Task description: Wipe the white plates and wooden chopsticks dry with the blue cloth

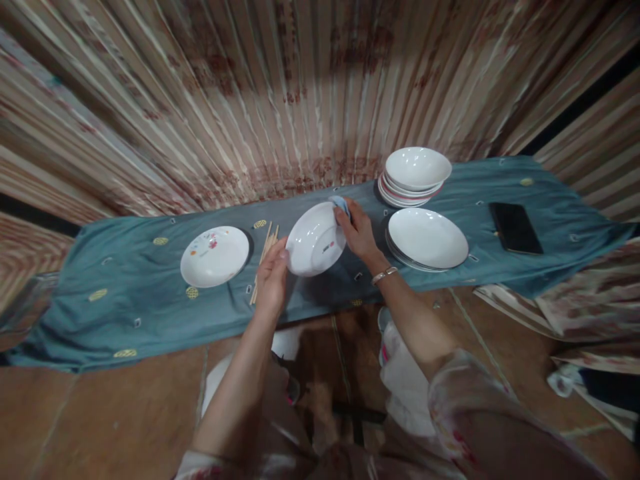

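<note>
A white plate point(315, 243) is held tilted above the table, its underside with a foot ring and small printed mark facing me. My left hand point(273, 277) grips its left rim, thumb on the near face. At the upper right rim, my right hand point(357, 230) is closed on a light blue cloth point(339, 204) pressed against the plate. Thin wooden chopsticks point(264, 257) lie on the table just behind and beside my left hand. Further left rests a white plate with a flower pattern point(215, 257). Right of my right hand sits a stack of white plates point(427, 239).
A teal patterned cloth point(150, 300) covers the long narrow table. Behind the plate stack stands a pile of white bowls point(417, 170), some red-rimmed. A black phone point(515, 228) lies at the right. Pleated curtains point(300, 100) hang close behind the table.
</note>
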`<state>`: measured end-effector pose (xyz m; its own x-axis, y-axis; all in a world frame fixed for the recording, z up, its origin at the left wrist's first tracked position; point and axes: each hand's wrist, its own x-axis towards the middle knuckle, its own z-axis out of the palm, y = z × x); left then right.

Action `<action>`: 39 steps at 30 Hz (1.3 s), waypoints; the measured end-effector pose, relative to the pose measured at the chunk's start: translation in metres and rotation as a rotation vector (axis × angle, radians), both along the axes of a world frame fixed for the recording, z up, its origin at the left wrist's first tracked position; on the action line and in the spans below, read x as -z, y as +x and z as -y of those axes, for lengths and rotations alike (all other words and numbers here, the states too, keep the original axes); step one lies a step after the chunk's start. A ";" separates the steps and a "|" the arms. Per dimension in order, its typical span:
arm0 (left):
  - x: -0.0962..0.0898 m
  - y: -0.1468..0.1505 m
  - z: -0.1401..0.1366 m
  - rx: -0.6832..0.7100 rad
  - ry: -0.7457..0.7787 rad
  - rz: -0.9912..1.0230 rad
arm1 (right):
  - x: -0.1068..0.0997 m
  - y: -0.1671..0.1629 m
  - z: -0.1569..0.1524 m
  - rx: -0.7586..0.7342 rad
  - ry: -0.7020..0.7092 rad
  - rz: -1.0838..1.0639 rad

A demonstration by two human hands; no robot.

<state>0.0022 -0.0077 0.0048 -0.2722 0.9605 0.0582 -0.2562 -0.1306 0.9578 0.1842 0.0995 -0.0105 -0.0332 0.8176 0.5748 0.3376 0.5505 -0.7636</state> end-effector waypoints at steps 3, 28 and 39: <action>-0.007 0.004 -0.001 -0.023 -0.039 0.071 | -0.001 -0.003 0.003 0.005 0.030 0.041; 0.000 0.005 -0.004 -0.035 -0.030 0.195 | -0.015 -0.052 0.076 -0.088 0.325 0.677; -0.009 0.013 -0.006 -0.037 -0.080 0.228 | -0.016 -0.041 0.055 -0.013 0.207 0.529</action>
<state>0.0147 -0.0020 0.0139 -0.3044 0.9488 -0.0849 -0.4631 -0.0695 0.8836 0.1435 0.0442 0.0059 -0.3692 0.6874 0.6255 0.6370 0.6772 -0.3682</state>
